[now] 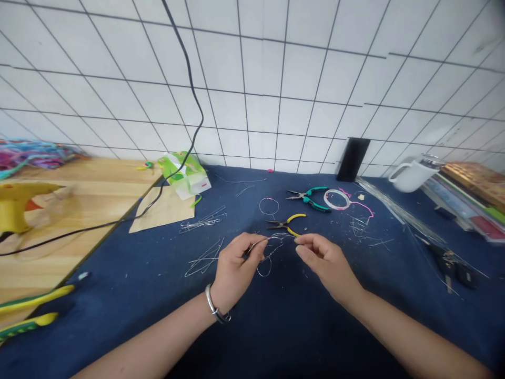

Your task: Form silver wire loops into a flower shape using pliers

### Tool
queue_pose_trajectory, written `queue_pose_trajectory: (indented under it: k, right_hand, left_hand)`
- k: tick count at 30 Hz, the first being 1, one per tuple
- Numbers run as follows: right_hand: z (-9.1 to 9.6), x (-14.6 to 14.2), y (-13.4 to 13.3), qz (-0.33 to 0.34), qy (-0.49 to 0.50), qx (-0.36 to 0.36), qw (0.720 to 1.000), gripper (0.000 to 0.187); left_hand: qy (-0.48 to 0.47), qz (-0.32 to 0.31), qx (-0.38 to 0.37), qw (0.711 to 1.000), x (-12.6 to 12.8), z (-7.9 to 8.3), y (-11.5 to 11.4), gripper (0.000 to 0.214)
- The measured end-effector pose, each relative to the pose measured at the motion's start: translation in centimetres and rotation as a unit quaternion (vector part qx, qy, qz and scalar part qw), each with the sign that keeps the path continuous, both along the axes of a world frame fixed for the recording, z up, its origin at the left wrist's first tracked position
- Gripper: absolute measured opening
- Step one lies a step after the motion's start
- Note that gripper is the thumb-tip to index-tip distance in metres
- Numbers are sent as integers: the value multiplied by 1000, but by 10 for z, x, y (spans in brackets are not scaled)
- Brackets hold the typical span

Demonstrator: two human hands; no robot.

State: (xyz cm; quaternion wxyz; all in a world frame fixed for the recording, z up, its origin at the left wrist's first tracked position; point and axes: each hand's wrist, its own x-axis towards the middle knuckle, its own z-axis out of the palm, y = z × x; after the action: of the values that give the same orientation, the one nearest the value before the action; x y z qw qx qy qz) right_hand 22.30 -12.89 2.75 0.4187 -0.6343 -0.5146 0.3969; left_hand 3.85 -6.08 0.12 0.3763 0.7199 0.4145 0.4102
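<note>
My left hand (pixel 238 266), with a metal bangle on the wrist, pinches one end of a thin silver wire (pixel 276 239) above the dark blue cloth (pixel 158 284). My right hand (pixel 323 259) pinches the wire's other end. The wire arcs between both hands and a loop of it (pixel 265 268) hangs below. Yellow-handled pliers (pixel 287 225) lie just beyond my fingers. Further back sit teal-handled pliers (pixel 311 199) and a wire ring (pixel 269 206).
Loose wire pieces (pixel 203 223) are scattered on the cloth. A white tape roll (pixel 336 199), white mug (pixel 412 173), green tissue pack (pixel 183 172), black cable (pixel 185 158), yellow glue gun (pixel 18 208) and yellow-handled tool (pixel 31 313) surround the work area. A tiled wall stands behind.
</note>
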Motion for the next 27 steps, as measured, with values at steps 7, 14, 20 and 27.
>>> queue_pose_trajectory:
  k: [7,14,20,27]
  right_hand:
    - [-4,0,2,6,-142,100,985,16]
    - [-23,5,1,62,-233,231,943,20]
    - [-23,7,1,75,-225,182,954,18]
    - [-24,11,2,75,-294,180,936,18]
  left_hand:
    - [11,-36,-107,994,4,0,-3,15]
    - [-115,-107,-296,942,5,3,-1,17]
    - [-52,-202,-310,928,1,8,4,14]
    - [-52,-163,-280,945,1,1,5,16]
